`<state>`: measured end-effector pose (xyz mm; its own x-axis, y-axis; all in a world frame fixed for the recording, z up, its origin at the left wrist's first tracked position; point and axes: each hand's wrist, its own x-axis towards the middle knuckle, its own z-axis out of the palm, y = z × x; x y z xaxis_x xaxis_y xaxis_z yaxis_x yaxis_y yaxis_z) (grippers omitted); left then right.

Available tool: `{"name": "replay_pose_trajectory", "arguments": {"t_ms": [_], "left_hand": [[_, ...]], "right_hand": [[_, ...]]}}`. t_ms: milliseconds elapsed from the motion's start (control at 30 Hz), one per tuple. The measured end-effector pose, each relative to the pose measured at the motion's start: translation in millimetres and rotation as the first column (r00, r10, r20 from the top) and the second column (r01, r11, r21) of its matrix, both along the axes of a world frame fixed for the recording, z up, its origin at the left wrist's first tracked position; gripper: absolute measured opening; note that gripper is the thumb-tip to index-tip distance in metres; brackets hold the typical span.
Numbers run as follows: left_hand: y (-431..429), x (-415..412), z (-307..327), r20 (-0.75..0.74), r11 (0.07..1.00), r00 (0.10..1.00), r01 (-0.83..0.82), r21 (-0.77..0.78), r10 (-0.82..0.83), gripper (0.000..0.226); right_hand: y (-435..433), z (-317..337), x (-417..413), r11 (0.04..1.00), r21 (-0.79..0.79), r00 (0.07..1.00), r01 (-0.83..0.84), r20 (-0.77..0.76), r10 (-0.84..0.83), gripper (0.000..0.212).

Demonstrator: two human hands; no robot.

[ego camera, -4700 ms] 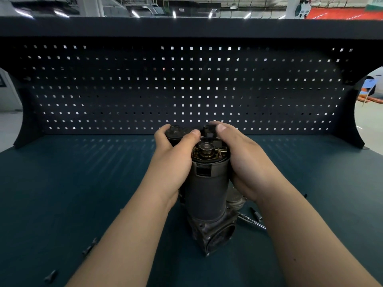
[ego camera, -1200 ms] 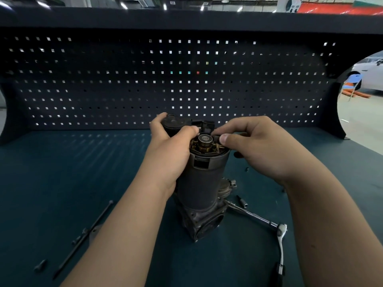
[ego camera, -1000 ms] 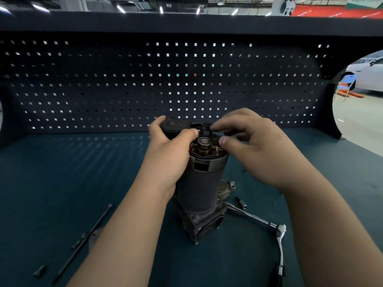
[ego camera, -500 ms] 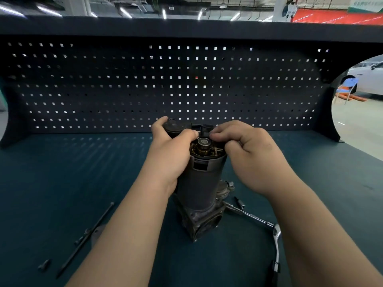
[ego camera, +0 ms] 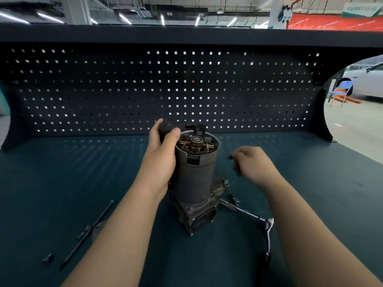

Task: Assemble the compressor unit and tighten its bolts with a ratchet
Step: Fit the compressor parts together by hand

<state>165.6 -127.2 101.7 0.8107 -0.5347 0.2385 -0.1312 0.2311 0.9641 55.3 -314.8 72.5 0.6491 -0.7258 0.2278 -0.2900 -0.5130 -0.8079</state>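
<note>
Precariously, left hand alone clasps the compressor; right hand, beside that grip, is blurred, hold unclear. A slip could topple it.

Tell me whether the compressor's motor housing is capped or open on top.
Open: the motor housing has no cap; brass brush gear shows inside its rim.

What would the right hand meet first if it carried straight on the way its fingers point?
Probably the compressor unit: the right hand hovers beside it, fingers aimed left at its dark cylinder, which the left hand grips. Motion blur leaves depth uncertain.
</note>
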Motion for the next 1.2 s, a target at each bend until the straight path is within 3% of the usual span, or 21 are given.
{"name": "replay_pose_trajectory", "arguments": {"t_ms": [100,200,300,367,433,567,667,767,867,933,1000,1067,1133,1200], "left_hand": [[2,4,1,0.002,1.0,1.0,0.001,-0.014,-0.001,0.063],[4,8,0,0.0,1.0,1.0,-0.004,-0.016,0.004,0.054],[6,9,-1,0.008,1.0,1.0,0.011,-0.017,-0.011,0.05],[5,7,-2,0.021,1.0,0.999,0.026,-0.008,-0.026,0.051],[4,5,-3,0.035,0.999,0.999,0.036,-0.002,-0.036,0.053],[2,5,-3,0.049,0.999,0.998,0.044,-0.005,-0.044,0.059],[4,10,-5,0.045,0.999,0.998,0.046,-0.013,-0.046,0.057],[5,13,-7,0.046,0.999,0.998,0.049,-0.006,-0.048,0.052],[5,17,-7,0.022,0.999,0.998,0.054,-0.002,-0.054,0.053],[4,18,-6,0.009,0.998,0.998,0.06,0.002,-0.06,0.053],[4,17,-6,0.019,0.998,0.998,0.06,0.022,-0.06,0.051],[3,15,-6,0.035,0.997,0.997,0.065,0.042,-0.067,0.053],[1,13,-7,0.024,0.997,0.997,0.071,0.028,-0.072,0.057],[0,12,-7,-0.037,0.995,0.995,0.089,-0.039,-0.091,0.057]], "right_hand": [[-2,-19,7,0.962,-0.239,0.935,-0.131,-0.353,0.039,0.041],[10,-33,23,0.895,-0.314,0.816,-0.316,-0.572,0.087,0.067],[16,-45,35,0.866,-0.305,0.704,-0.397,-0.706,0.074,0.067],[15,-51,39,0.878,-0.285,0.689,-0.384,-0.721,0.068,0.062],[13,-53,41,0.886,-0.315,0.725,-0.341,-0.688,0.035,0.06],[6,-51,36,0.931,-0.341,0.893,-0.133,-0.449,-0.037,0.063],[7,-44,33,0.931,-0.363,0.944,-0.035,-0.317,-0.088,0.063],[7,-22,27,0.965,-0.226,0.989,0.135,-0.019,-0.143,0.061],[19,25,9,0.992,0.012,0.901,0.123,0.418,-0.117,0.05],[40,56,-3,0.998,-0.031,0.799,-0.049,0.599,0.058,0.039],[65,71,-9,0.952,-0.189,0.758,-0.239,0.576,0.305,0.03],[85,74,-8,0.886,-0.31,0.797,-0.343,0.404,0.45,0.034],[92,72,-6,0.853,-0.389,0.848,-0.347,0.259,0.463,0.039],[90,73,-7,0.86,-0.402,0.874,-0.315,0.23,0.428,0.037]]}}
